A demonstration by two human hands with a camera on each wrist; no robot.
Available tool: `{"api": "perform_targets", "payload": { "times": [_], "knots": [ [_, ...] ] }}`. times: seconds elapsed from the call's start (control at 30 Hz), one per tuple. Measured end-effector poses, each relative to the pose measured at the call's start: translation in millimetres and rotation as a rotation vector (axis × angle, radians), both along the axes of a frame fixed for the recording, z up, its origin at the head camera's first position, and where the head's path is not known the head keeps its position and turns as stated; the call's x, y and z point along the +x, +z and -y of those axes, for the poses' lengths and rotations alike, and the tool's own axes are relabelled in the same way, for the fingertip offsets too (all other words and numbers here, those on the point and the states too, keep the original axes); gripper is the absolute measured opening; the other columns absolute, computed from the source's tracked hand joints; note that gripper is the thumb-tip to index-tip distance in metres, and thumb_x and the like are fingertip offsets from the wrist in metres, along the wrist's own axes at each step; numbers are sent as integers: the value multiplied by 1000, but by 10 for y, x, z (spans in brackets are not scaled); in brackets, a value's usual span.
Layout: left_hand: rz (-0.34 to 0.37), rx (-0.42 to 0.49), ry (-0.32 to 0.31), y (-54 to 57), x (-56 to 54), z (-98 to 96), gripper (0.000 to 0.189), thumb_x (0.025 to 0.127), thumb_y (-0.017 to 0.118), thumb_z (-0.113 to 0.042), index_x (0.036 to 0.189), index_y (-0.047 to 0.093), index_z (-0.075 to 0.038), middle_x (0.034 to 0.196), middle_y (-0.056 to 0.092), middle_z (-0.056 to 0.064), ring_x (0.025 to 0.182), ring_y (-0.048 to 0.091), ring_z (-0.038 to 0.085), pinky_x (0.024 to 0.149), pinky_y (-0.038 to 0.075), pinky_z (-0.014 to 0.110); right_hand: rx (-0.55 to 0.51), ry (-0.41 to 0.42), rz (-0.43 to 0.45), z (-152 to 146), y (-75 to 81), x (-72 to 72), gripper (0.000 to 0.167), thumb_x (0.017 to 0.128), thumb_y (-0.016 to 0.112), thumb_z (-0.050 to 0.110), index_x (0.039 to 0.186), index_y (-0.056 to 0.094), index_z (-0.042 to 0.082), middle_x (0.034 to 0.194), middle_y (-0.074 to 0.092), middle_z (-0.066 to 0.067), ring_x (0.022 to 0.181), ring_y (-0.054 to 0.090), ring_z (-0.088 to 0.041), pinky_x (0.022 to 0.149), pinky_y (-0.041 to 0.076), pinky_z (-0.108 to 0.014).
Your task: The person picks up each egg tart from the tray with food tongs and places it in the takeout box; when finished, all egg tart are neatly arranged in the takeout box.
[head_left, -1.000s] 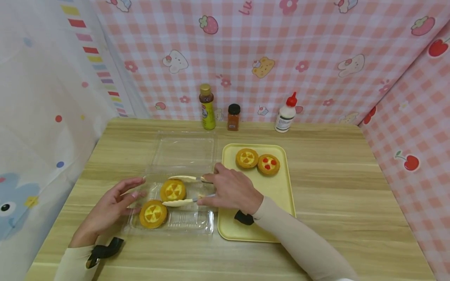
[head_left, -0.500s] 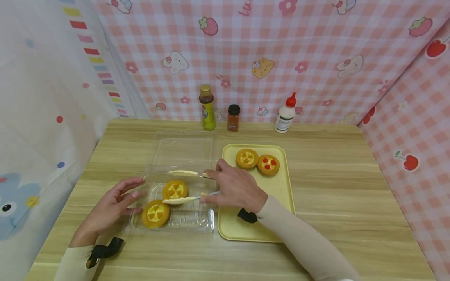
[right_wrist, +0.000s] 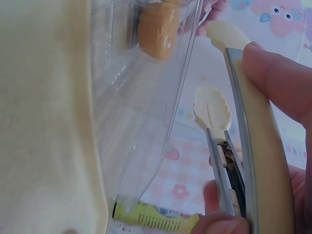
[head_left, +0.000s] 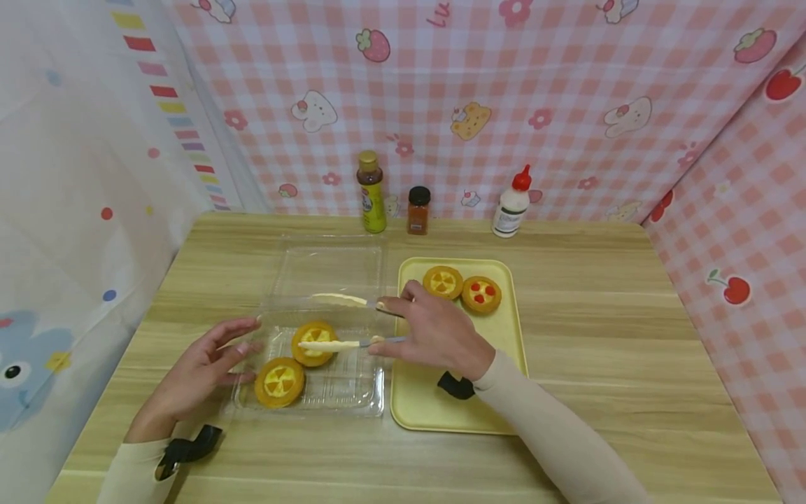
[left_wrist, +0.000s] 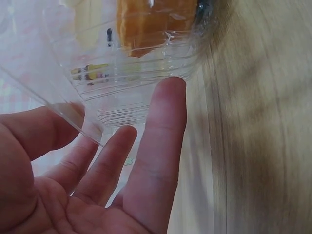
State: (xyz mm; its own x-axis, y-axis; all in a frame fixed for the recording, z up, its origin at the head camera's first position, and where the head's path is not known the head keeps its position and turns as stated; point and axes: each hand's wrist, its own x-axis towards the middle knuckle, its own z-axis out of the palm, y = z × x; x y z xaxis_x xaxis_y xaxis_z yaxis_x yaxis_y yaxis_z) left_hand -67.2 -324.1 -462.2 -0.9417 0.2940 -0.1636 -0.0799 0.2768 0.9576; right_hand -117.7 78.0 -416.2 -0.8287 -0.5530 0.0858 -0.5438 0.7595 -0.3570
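Observation:
My right hand (head_left: 437, 332) grips a pair of tongs (head_left: 330, 345) with cream scalloped tips and metal arms, spread apart. In the head view its lower tip overlaps an egg tart (head_left: 308, 334) with orange fruit wedges, inside the clear plastic box (head_left: 371, 399). A second fruit tart (head_left: 280, 382) lies against it, nearer the front left. The right wrist view shows the tongs (right_wrist: 265, 146) above the box's rim, nothing between their tips. My left hand (head_left: 198, 371) rests at the box's left side, and its extended fingers (left_wrist: 163, 117) touch the clear wall in the left wrist view.
A yellow tray (head_left: 409, 413) stands right of the box, holding a fruit tart (head_left: 443, 282) and a tart with red pieces (head_left: 482, 295). Behind are a yellow-green bottle (head_left: 373, 203), a black-capped spice jar (head_left: 418, 211) and a white red-capped bottle (head_left: 511, 206). The box's lid (head_left: 330, 269) lies folded back.
The tongs have spread wider and moved up and to the right, off the upper tart they stood around. Both boxed tarts have shifted slightly right. The left hand stays in place.

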Motion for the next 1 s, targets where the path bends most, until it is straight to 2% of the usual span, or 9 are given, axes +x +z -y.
{"api": "perform_targets", "payload": {
  "times": [0.1, 0.23, 0.33, 0.43, 0.63, 0.73, 0.83, 0.9, 1.0],
  "knots": [
    [-8, 7, 0, -11, -4, 1, 50, 114, 50, -22, 158, 37, -1, 158, 43, 8, 123, 65, -1, 85, 66, 36, -17, -32, 11, -79, -8, 4, 79, 82, 75, 77, 143, 68, 27, 108, 63, 0, 67, 54, -13, 52, 45, -25],
    [-9, 20, 0, -42, 3, 18, 49, 114, 50, -21, 158, 37, -2, 155, 47, 1, 123, 65, 0, 85, 66, 37, -55, -56, 33, -191, -21, 10, 79, 83, 74, 76, 143, 68, 25, 119, 73, -1, 85, 67, -13, 65, 54, -29],
    [-11, 24, 5, -58, 13, 29, 49, 114, 50, -20, 158, 38, -3, 153, 49, -4, 123, 66, 0, 85, 66, 36, -88, -68, 70, -287, -19, 14, 79, 84, 73, 76, 143, 68, 23, 120, 77, -2, 93, 72, -15, 69, 57, -32],
    [-17, 31, 6, -64, 11, 22, 49, 114, 51, -20, 158, 38, -3, 153, 49, -5, 124, 65, 0, 85, 66, 36, -96, -101, 80, -412, -12, 16, 78, 85, 74, 75, 141, 69, 22, 109, 78, -1, 89, 72, -15, 67, 56, -31],
    [-18, 41, 1, -70, 7, 8, 50, 113, 52, -18, 158, 38, -2, 154, 49, -4, 124, 66, 1, 86, 66, 36, -97, -150, 17, -696, -24, 37, 72, 84, 77, 72, 133, 73, 20, 92, 74, 2, 82, 65, -15, 68, 53, -31],
    [-15, 37, 14, -63, 10, 10, 49, 113, 53, -18, 157, 39, -2, 153, 50, -6, 123, 66, 0, 85, 66, 36, -128, -169, -25, -837, -43, 49, 61, 84, 79, 70, 116, 75, 18, 86, 70, 2, 75, 61, -14, 65, 50, -31],
    [-15, 32, 22, -50, 5, 4, 49, 113, 53, -18, 158, 39, -3, 152, 50, -7, 123, 66, 0, 85, 66, 35, -148, -202, -57, -1001, -62, 72, 53, 85, 79, 69, 99, 70, 19, 79, 64, 1, 68, 53, -14, 62, 44, -29],
    [-15, 34, 23, -44, 2, -1, 50, 113, 53, -18, 158, 39, -2, 152, 50, -7, 123, 66, 0, 85, 66, 35, -155, -230, -58, -1116, -72, 88, 53, 86, 77, 69, 99, 70, 18, 77, 60, 1, 65, 49, -14, 59, 41, -30],
    [-17, 32, 22, -46, 0, -8, 50, 113, 54, -18, 157, 38, -2, 152, 50, -6, 123, 66, 0, 85, 66, 35, -154, -283, -52, -1287, -89, 113, 60, 87, 76, 70, 115, 75, 17, 80, 64, 1, 67, 52, -13, 60, 42, -28]
  ]
}}
